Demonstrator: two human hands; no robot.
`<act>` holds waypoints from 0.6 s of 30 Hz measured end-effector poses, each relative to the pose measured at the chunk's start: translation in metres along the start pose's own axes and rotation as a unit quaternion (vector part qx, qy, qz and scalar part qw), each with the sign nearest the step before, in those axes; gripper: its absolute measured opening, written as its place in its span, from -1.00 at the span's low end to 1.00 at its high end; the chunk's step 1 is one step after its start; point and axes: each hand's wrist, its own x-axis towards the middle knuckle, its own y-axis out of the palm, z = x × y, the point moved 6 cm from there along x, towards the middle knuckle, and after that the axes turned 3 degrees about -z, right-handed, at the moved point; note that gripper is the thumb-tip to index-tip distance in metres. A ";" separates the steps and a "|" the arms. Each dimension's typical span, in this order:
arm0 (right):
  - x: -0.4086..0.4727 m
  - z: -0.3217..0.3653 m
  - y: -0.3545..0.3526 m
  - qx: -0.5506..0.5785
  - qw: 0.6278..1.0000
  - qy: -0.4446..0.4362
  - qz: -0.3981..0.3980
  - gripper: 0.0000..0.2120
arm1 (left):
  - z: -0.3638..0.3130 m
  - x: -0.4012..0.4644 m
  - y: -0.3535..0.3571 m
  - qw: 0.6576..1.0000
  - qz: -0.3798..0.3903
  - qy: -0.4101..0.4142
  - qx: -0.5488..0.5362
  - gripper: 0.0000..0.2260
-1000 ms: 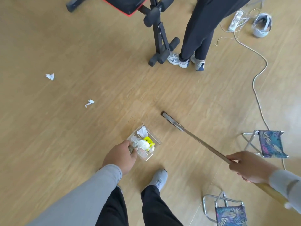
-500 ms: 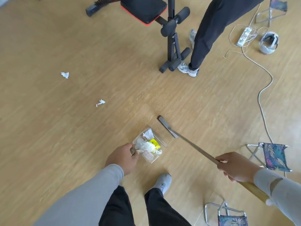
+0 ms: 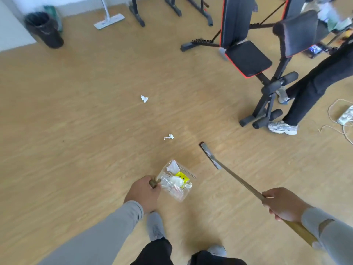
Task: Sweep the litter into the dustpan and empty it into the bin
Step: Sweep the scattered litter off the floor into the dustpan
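My left hand [image 3: 143,193] grips the handle of a clear dustpan [image 3: 186,194] that holds white tissue scraps and a yellow wrapper [image 3: 181,176]. In my right hand [image 3: 282,204] is the long wooden handle of a broom [image 3: 238,180], whose narrow head [image 3: 209,154] lies right of the pan. Two crumpled white paper scraps lie on the wooden floor ahead, one near [image 3: 169,136] and one farther [image 3: 144,98]. A black bin [image 3: 44,30] stands far off at the back left by the wall.
A black and red exercise bench [image 3: 248,60] stands at the back right. Beside it another person's legs [image 3: 305,92] and shoes are seen. A white cable and power strip [image 3: 345,114] lie at the right edge. A flat mop [image 3: 108,21] leans at the back wall.
The view has tilted up and swung left, so the bin, mop and back wall now show. Both hands keep their holds on dustpan and broom. The other person has stepped to the right.
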 end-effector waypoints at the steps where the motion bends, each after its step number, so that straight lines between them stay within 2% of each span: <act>1: 0.000 0.020 0.002 -0.007 1.000 -0.007 0.002 -0.88 | 0.006 0.007 -0.014 1.000 -0.011 -0.010 -0.007 -0.79; 6: 0.006 0.112 0.006 -0.036 0.998 -0.043 0.017 -0.85 | 0.030 0.046 -0.057 0.997 -0.046 -0.059 -0.031 -0.96; 15: 0.097 0.250 -0.011 -0.146 0.984 -0.105 0.009 -0.83 | 0.029 0.114 -0.067 0.987 -0.084 -0.134 -0.027 -0.86; 18: 0.132 0.284 -0.018 -0.179 0.977 -0.111 0.013 -0.74 | 0.024 0.133 -0.064 0.985 -0.077 -0.153 -0.014 -0.83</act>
